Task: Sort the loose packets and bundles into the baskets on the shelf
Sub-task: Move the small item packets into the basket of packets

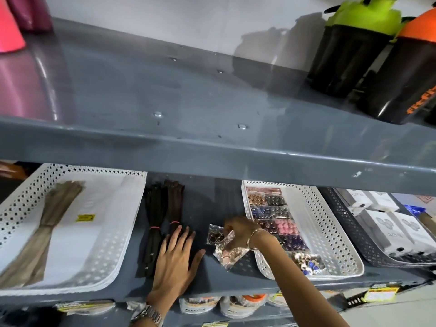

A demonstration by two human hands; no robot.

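Observation:
Two white perforated baskets stand on the grey shelf (212, 277). The left basket (113, 244) holds a tan bundle (47, 227). The right basket (330, 234) holds packets of coloured beads (276, 211). Between them lie a black bundle (153, 223) and a brown bundle (174, 204), each tied with a pink band. My left hand (175, 263) lies flat with fingers spread over the brown bundle's near end. My right hand (238, 232) pinches clear packets of small trinkets (224, 253) on the shelf, just left of the right basket.
A dark basket (349, 223) with white boxes stands at the far right. The upper shelf (165, 95) overhangs the work area and carries dark shaker bottles (349, 55) at the right and pink items at the left. More packaged goods sit on the shelf below.

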